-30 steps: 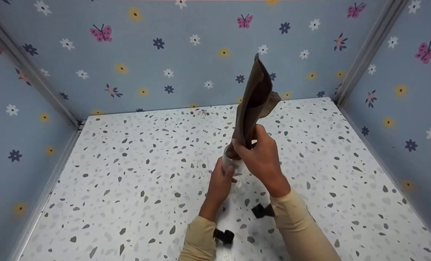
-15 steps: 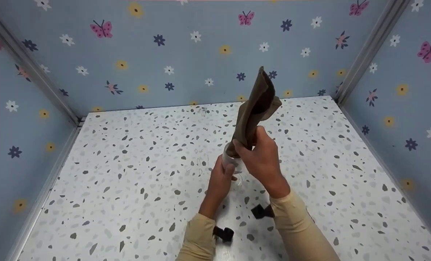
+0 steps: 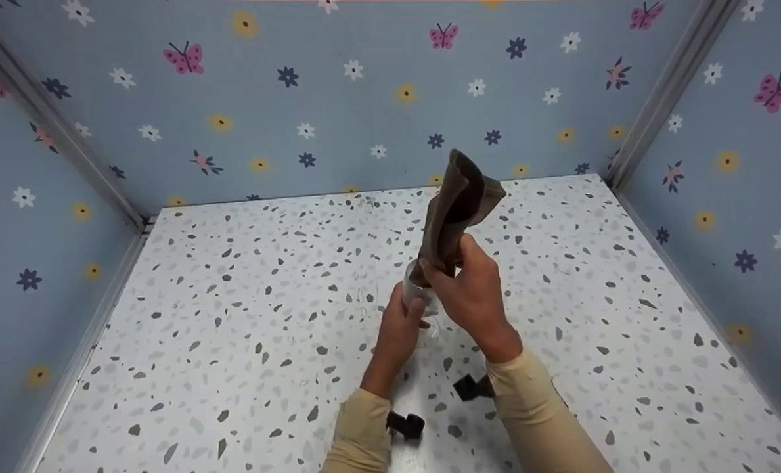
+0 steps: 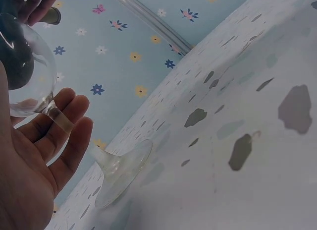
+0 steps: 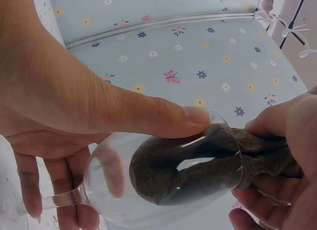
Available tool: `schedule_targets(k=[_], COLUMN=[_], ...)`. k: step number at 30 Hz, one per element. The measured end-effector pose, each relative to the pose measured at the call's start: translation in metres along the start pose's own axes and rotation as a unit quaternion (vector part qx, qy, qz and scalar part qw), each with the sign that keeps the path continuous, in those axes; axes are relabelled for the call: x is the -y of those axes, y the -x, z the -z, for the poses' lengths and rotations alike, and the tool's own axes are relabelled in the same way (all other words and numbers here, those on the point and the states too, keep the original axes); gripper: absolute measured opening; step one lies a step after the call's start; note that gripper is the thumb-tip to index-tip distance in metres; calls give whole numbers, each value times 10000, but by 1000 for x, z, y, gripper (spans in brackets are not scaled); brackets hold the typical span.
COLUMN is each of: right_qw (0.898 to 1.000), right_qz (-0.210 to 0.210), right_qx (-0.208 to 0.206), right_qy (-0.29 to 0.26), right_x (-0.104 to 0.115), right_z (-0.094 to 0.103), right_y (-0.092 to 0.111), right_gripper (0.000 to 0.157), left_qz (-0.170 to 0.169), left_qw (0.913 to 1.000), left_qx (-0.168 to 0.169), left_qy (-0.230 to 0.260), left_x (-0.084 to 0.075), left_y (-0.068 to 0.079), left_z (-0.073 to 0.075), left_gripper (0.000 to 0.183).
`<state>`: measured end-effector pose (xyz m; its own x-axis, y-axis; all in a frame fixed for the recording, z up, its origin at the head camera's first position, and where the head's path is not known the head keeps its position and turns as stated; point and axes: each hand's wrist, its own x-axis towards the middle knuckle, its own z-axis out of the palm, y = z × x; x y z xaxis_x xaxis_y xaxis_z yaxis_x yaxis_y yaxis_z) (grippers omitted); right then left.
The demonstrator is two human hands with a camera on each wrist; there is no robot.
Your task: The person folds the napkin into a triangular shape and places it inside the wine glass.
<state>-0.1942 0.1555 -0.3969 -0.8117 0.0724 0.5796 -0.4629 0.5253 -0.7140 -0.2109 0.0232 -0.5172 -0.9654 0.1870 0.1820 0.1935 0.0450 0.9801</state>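
Observation:
A stemmed wine glass [image 5: 106, 180] is held tilted above the tabletop by my left hand [image 3: 400, 322]. In the right wrist view, the left thumb [image 5: 163, 116] lies along the bowl and the fingers are about the stem. The clear glass foot [image 4: 124, 173] shows in the left wrist view. My right hand [image 3: 472, 282] pinches a brown cloth [image 3: 452, 217] at the glass's mouth. A bunched part of the cloth sits inside the bowl, while the loose upper part sticks up and folds open above the hand. Some right fingers are hidden behind the cloth.
A white speckled tabletop [image 3: 245, 315] lies under both hands. Blue walls [image 3: 337, 105] with flowers and butterflies enclose it at the back and both sides. Black wrist mounts [image 3: 406, 427] jut from the sleeves. White cord [image 5: 292, 34] hangs beyond a wall in the right wrist view.
The cloth's upper end has dropped lower and folded over more widely. My right hand has shifted slightly down; the left hand keeps its grip on the wine glass in nearly the same place.

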Motion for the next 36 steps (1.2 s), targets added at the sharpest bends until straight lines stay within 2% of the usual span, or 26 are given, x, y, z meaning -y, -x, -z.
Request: schedule_targets(k=[7,15,26,36], right_qw=[10000,9990,9987,9975], right_qz=[-60,-308,-235,-256], right_qx=[51,45,29,137], right_qy=[54,-306,-446,-645], right_x=[-3,-5,-13,-14], right_z=[-1,-5,-8,-7], right_y=[2,5,5,6], right_gripper=[25,19,21,20], left_qz=[14,-135,-128,-207], left_qw=[10000,9999,9993,9995], left_qx=[-8,-35,-136,-70], left_qy=[-84,-87,-317,-208], left_x=[-1,0,1,2], left_y=[0,1,1,0], left_z=[0,-1,-1,0], left_gripper=[98,97,100,99])
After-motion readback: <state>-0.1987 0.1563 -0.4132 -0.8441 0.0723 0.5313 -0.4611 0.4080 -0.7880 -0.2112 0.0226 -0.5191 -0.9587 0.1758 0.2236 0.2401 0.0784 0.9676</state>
